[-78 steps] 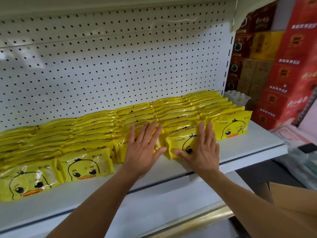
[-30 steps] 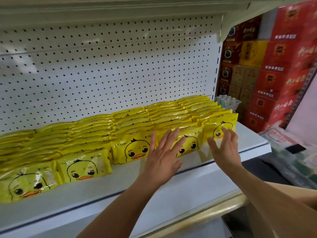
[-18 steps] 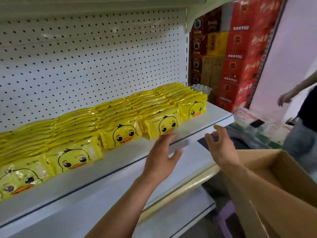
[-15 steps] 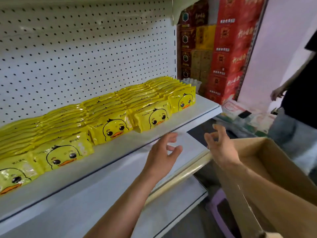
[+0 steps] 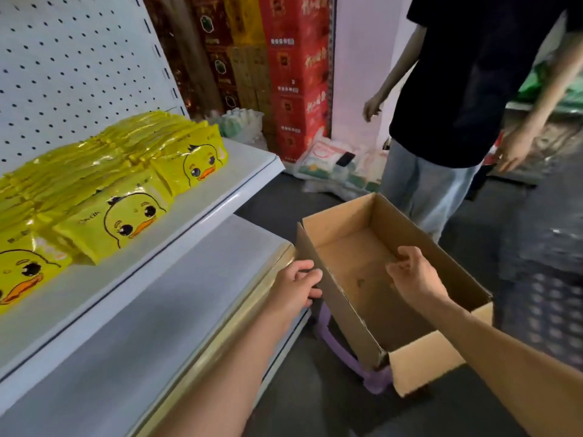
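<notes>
Restocking pause at the shelf: we turn to an open cardboard box [image 5: 353, 257] sitting at about 4 o'clock from the yellow duck packets [image 5: 126, 212], perched on a purple stool [image 5: 347, 357] just off the end of the lower shelf, above the dark floor [image 5: 315, 405]. No goods show inside the box; only its bare brown bottom is visible.

Our left hand [image 5: 298, 287] lies against the outside of the box's long wall at its 9 o'clock side, fingers curled onto the card. Whether that grip has actually closed over the rim we cannot tell, since the wall hides the thumb. Our right hand [image 5: 413, 277] hangs over the box's interior toward its 3 o'clock wall, fingers loosely bent and holding nothing, short of the rim.

We judge the box light with nothing seen in it, and only moderately stiff: thin corrugated walls, with no top flaps showing, will bow if squeezed mid-span (the long wall already looks to lean a little). The dry card should not slip. The surest hold would be one hand on each long wall at 9 and 3 o'clock, thumbs over the rim, or low near the corners where the card is stiffest.

Red cartons [image 5: 296, 74] stand stacked at 12 o'clock, and a second person [image 5: 457, 89] stands at 1 o'clock, near the box's far end.
</notes>
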The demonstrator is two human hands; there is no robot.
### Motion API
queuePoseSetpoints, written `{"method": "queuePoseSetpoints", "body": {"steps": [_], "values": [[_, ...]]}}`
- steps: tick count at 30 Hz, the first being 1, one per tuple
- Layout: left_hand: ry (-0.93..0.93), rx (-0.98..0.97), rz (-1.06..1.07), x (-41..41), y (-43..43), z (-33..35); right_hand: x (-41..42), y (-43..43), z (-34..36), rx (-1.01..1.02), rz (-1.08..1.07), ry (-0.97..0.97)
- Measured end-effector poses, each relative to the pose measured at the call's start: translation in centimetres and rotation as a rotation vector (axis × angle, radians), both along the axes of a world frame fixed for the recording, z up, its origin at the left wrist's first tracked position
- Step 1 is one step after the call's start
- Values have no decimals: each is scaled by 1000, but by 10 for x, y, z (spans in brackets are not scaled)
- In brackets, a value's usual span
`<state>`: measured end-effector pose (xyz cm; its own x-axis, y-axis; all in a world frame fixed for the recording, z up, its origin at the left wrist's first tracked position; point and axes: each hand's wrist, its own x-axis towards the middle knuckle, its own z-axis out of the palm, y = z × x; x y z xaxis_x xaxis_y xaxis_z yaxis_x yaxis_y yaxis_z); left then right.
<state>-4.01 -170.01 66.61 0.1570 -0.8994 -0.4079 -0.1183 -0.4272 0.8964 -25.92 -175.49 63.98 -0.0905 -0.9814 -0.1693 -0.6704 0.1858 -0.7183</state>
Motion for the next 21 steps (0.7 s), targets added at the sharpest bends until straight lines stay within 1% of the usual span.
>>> {"method": "queuePoseSetpoints", "body": {"steps": [3,7,9,11,15,19,21], "values": [[5,87,-26,-22,-37,-36,-28,-19,-29,96,-74,7],[0,230,-43,-46,-83,-95,-66,-41,-72,293,-180,26],[1,303,-17,-55,-101,-124,-85,-45,-95,370,-231,41],[2,353,28,-63,-117,-148,-100,-49,-115,411,-296,99],[-15,414,120,-75,-137,-188,-121,-50,-155,479,-396,202],[-39,496,145,-80,-151,-225,-131,-50,-192,578,-441,131],[-91,510,144,-79,-154,-245,-132,-49,-206,643,-579,14]]}}
